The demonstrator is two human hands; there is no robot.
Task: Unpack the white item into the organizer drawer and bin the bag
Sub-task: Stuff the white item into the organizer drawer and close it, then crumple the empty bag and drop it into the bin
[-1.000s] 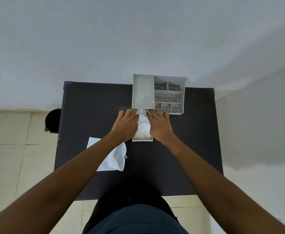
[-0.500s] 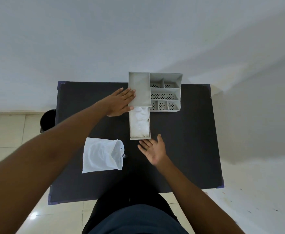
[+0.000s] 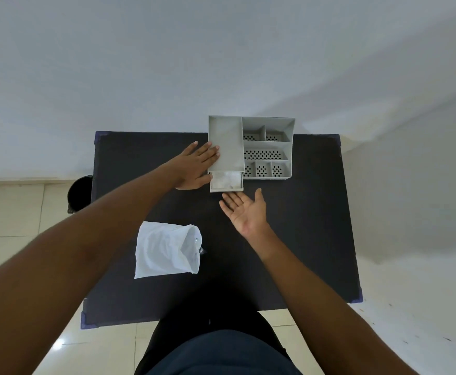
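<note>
Nearest on the dark tabletop (image 3: 289, 239), the emptied white plastic bag (image 3: 167, 249) is seen lying flat and crumpled, its mouth turned to the right, apart from both hands; it has not yet been binned. Something small and dark at its right edge cannot be made out.

Farther in, the right hand (image 3: 244, 211) is held palm up with fingers spread and nothing in it, its fingertips just short of the drawer's front edge; this is judged to be a position for pushing the drawer home. The drawer (image 3: 227, 188) of the grey desk organizer (image 3: 267, 147) is seen partly pulled out, and the white item (image 3: 225, 181) is lying inside it, partly hidden under the organizer's top.

The left hand (image 3: 197, 167) is laid flat, fingers extended, against the organizer's left side, with its fingertips on the top panel, and nothing is gripped; it is presumably placed there so that the organizer is steadied against a push.

At the tabletop's far left, a black bin (image 3: 79, 194) on the floor is largely cut off by the tabletop edge, so its opening cannot be judged.
</note>
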